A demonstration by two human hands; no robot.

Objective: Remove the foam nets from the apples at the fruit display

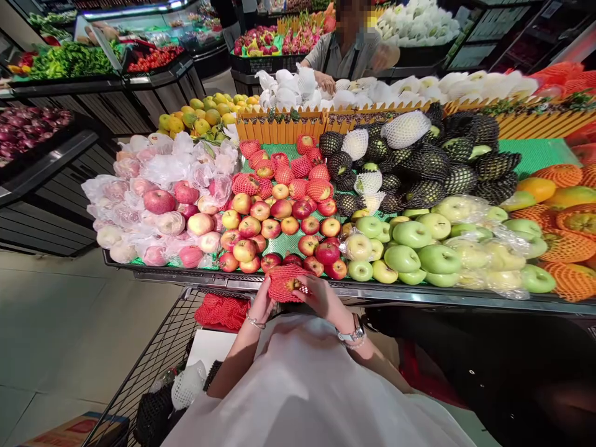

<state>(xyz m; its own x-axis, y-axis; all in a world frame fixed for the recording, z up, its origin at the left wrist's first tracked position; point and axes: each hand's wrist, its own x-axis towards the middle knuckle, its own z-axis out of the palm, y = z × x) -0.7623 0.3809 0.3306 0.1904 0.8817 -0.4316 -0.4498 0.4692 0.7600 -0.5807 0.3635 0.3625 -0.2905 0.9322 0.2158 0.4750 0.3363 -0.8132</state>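
Close in front of me, at the stand's front edge, I hold an apple in a red foam net (280,284). My left hand (262,305) is closed around its left side. My right hand (322,299) grips the right side, fingers at the net's opening, where a little yellowish skin shows. Just beyond lie loose red-yellow apples (244,250) on green matting. Behind these, several apples in red nets (298,189) form a group. A pile of empty-looking red foam nets (222,311) lies below my left hand.
Wrapped pink-red apples (159,200) lie left, green apples (412,234) right, black-netted fruit (426,162) behind them. An orange picket divider (279,127) crosses the stand. A wire cart (149,354) stands lower left. Another person (347,53) reaches toward white-wrapped fruit (298,90) opposite.
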